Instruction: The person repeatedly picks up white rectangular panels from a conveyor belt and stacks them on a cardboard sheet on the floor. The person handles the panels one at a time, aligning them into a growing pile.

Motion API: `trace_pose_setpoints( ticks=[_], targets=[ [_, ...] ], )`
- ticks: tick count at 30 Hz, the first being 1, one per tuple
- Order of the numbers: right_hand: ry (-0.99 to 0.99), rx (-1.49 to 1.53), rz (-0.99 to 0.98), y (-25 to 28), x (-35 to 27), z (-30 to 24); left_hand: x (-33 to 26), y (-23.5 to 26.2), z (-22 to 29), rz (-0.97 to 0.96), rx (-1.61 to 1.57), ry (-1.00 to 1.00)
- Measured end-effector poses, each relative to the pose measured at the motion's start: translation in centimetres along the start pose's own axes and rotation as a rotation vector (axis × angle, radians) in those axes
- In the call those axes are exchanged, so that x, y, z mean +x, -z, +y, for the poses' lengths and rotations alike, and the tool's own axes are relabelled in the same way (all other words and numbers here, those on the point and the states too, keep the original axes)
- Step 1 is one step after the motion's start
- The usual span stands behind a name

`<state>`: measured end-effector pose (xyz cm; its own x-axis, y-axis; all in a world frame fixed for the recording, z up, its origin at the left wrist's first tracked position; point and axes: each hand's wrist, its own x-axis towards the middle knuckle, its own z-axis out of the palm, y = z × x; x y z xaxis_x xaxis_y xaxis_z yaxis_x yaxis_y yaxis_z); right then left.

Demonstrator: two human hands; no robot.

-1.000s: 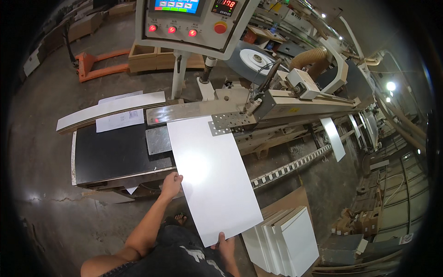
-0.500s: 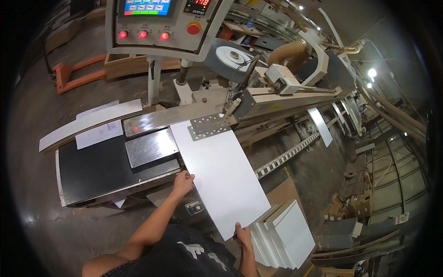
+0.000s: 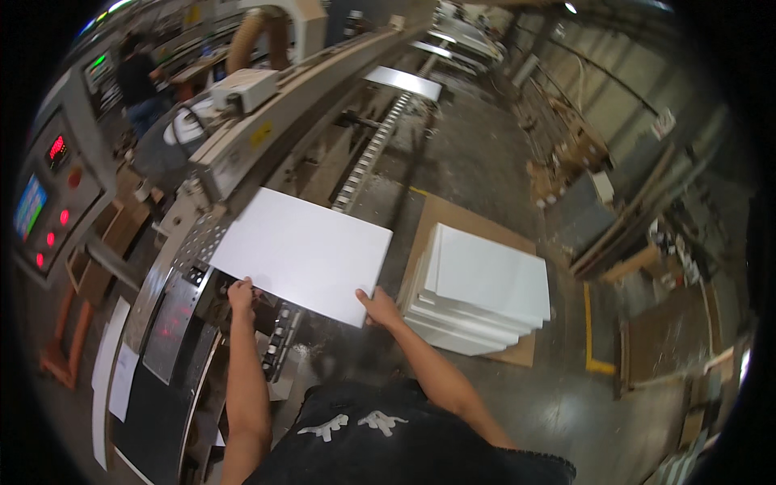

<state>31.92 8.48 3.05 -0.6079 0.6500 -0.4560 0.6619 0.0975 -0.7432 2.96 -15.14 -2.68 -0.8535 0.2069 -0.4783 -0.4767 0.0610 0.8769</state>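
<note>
A flat white board (image 3: 303, 255) lies tilted across the view, its far left end beside the perforated metal plate (image 3: 202, 242) at the machine's infeed. My left hand (image 3: 241, 294) is closed at the board's near edge, close to its left corner, with the fingers curled at the rim. At the near right corner my right hand (image 3: 378, 308) grips the board, thumb on top and fingers beneath, partly hidden. Left of my left arm is the black machine bed (image 3: 153, 420) with a shiny metal plate (image 3: 171, 327).
A stack of white boards (image 3: 485, 275) sits on a brown sheet (image 3: 517, 352) to the right. The control panel (image 3: 61, 190) stands at left. Another white panel (image 3: 404, 82) rests farther along the roller rail (image 3: 373, 149). A person (image 3: 137, 81) stands in the background.
My view has swung to the right, so the stack shows more fully and the panel sits at far left. The board has moved farther along the machine, with both hands still at it.
</note>
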Motion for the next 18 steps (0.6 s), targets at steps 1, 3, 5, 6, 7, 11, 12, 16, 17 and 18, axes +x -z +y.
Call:
trace_pose_setpoints(
  ticks=[1, 3, 5, 6, 7, 11, 12, 16, 17, 18],
  targets=[
    [0.023, 0.071, -0.050, 0.6, 0.1, 1.8, 0.4, -0.7, 0.2, 0.030, 0.062, -0.026],
    [0.027, 0.194, -0.148, 2.2, -0.5, 5.0, -0.1, -2.5, 1.1, 0.240, 0.328, -0.269],
    [0.037, 0.167, -0.140, 4.9, -1.9, 10.4, -3.1, -7.0, 1.3, 0.564, 0.700, -0.714],
    [0.031, 0.156, -0.124, 6.5, -2.9, 14.1, -8.1, -11.1, 2.7, 0.370, 0.593, -0.798],
    [0.019, 0.049, -0.057, 7.9, -3.9, 17.9, -10.4, -14.1, 1.8, 0.247, 0.494, -0.994],
    [-0.133, -0.200, 0.084, 12.6, -10.5, 35.9, -20.0, -27.0, -6.5, -0.562, 0.325, -0.647],
    [-0.242, -0.205, 0.000, 13.8, -12.1, 39.2, -20.7, -29.6, -9.3, -0.770, 0.269, -0.540],
    [-0.656, 0.058, 0.241, 15.6, -22.0, 46.6, -20.9, -37.5, -17.5, -0.742, 0.264, 0.517],
    [-0.599, -0.113, 0.289, 15.0, -24.5, 50.8, -20.2, -39.3, -19.6, -0.719, 0.226, 0.625],
    [-0.545, -0.292, 0.324, 14.5, -26.2, 54.8, -19.3, -41.2, -21.7, -0.693, 0.188, 0.737]
  ],
)
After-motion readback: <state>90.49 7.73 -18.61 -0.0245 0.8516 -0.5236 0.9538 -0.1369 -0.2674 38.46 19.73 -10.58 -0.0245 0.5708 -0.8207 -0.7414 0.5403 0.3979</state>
